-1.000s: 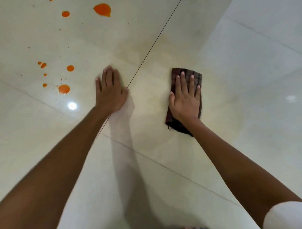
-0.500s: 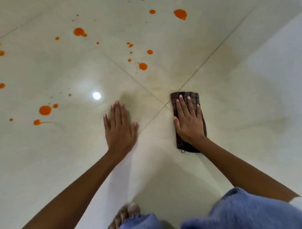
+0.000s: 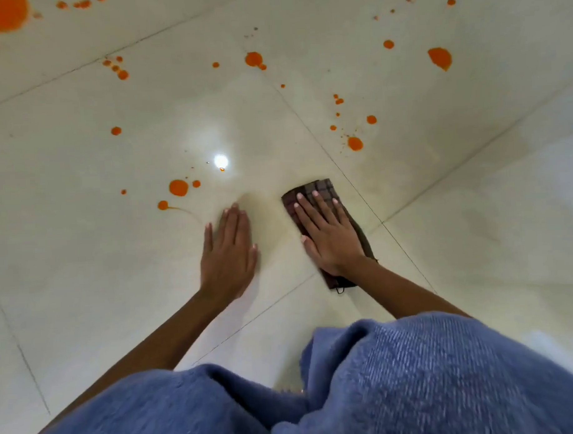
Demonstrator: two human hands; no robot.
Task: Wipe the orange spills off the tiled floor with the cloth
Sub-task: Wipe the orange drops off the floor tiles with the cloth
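A folded dark checked cloth (image 3: 320,191) lies flat on the cream tiled floor (image 3: 85,272). My right hand (image 3: 328,235) presses down on it with flat, spread fingers. My left hand (image 3: 228,251) rests flat on the bare tile to the left of the cloth, holding nothing. Orange spills dot the floor ahead: a drop with a thin smear (image 3: 163,205) and a bigger drop (image 3: 178,187) just left of my left hand, a cluster (image 3: 354,143) beyond the cloth, a large blotch (image 3: 3,14) at the far left and another (image 3: 440,57) at the far right.
Blue knitted fabric (image 3: 398,375) on my legs fills the bottom of the view. A ceiling light reflects as a bright spot (image 3: 221,160) on the glossy tile. Grout lines cross near the cloth.
The view has swung left and closer, bringing more spills into sight. My right hand has slid the cloth left across the grout line, angling it. My left hand stays flat on the tile.
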